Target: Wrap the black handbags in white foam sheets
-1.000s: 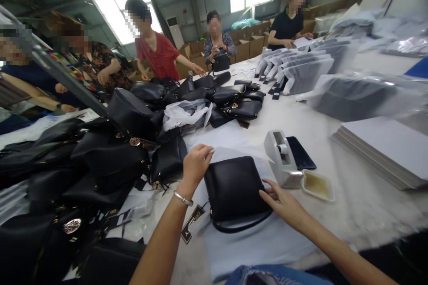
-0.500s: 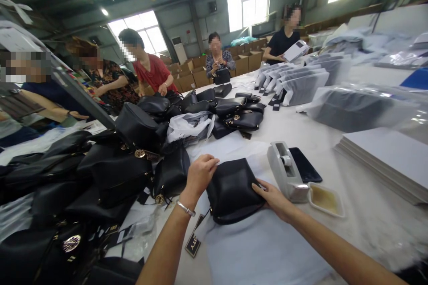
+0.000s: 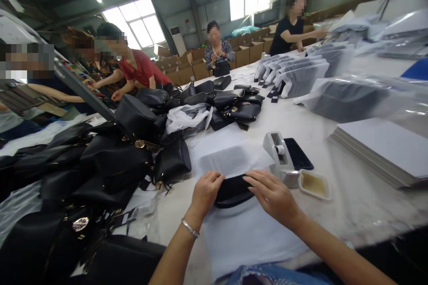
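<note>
I have the black bag (image 3: 230, 190) lying flat between my two grips, just under the fingertips. Beyond the fingertips a thin white sheet (image 3: 227, 136) covers its far part, and the dark shape shows through. On the near side the bag's strap (image 3: 234, 203) bows out in the gap between the grips.

My left grip (image 3: 206, 192) is pinched down, thumb against fingers, on the near edge of that sheet at the bag's left end. My right grip (image 3: 276, 196) has its fingers reaching in, slightly bent, to touch the same edge at the right end; I can't tell how tightly they close. White sheeting (image 3: 254, 236) also spreads under the bag, nearer than both grips.

Just beyond my right grip stands a pale tape dispenser (image 3: 283, 167), with a dark phone (image 3: 298, 153) next to it and a shallow dish (image 3: 328, 192) on the near side. Well to the right of that grip, a stack of white boards (image 3: 384, 151) sits on the worktop (image 3: 354, 213). Left of my left grip I see a heap of black bags (image 3: 113, 160), several with round gold charms. Far beyond both grips, wrapped bags (image 3: 297, 78) stand in a row, and co-workers (image 3: 219, 51) line the far side.
</note>
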A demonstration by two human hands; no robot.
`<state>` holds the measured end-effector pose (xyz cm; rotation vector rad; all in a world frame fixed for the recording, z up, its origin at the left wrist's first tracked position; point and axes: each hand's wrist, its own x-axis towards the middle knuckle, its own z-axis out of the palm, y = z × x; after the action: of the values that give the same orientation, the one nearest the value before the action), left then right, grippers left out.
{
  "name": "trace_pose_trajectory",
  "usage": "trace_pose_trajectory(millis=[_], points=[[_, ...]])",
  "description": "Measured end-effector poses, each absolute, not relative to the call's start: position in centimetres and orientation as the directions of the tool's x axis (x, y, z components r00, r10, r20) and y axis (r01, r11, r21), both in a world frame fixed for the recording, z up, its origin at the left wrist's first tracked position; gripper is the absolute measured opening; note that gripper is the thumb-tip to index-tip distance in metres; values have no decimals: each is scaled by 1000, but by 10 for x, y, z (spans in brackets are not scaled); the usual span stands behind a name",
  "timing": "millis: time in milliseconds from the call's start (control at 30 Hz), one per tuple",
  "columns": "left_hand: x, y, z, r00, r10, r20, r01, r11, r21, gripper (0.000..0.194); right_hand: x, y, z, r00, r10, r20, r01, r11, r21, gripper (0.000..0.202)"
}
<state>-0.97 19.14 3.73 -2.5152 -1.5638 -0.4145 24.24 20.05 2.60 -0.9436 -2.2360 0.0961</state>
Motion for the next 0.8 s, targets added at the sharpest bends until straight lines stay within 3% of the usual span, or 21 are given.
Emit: trace_pose_trajectory(millis=[133, 233, 333, 467, 667, 800], points=[[-9, 185, 40, 422, 857, 297, 895, -446, 14, 18, 221, 228, 15, -686, 592, 424, 539, 804, -250, 56], [-4, 180, 47, 409, 866, 287, 901, -433, 20, 15, 216, 244, -3, -742, 570, 352, 504, 821, -268, 66], [6, 181, 49, 352, 886, 301, 924, -380, 40, 27, 217, 246, -10, -749, 566, 344, 495, 824, -277, 67], [20, 184, 34, 319, 913, 253, 932, -350, 89, 50, 234, 229, -3, -751, 561, 348, 484, 826, -288, 56], [19, 179, 13, 339, 911, 233, 923, -370, 105, 59, 294, 166, -7, -798, 512, 317, 417, 849, -323, 36], [18, 176, 13, 331, 913, 238, 927, -362, 102, 59, 311, 141, -28, -794, 563, 229, 429, 786, -445, 27]])
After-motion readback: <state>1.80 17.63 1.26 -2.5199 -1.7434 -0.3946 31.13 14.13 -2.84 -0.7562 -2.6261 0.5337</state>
